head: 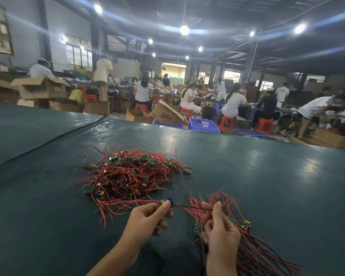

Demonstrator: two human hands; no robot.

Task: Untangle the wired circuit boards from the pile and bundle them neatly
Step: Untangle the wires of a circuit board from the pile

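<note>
A tangled pile (131, 174) of small green circuit boards with red and black wires lies on the dark green table (267, 176) ahead of me. My left hand (147, 218) pinches one small board (166, 201) by its blue and yellow parts, just in front of the pile; its red wire still runs back into the tangle. A black wire stretches from that board to my right hand (220, 234). That hand grips a bundle (253, 253) of boards and wires, whose wires fan out above and trail off to the lower right.
The table's green cover has a seam (48, 140) running diagonally at the left. Beyond the far edge stand cardboard boxes (165, 113), blue crates (203, 124) and red stools, with several people working at other benches.
</note>
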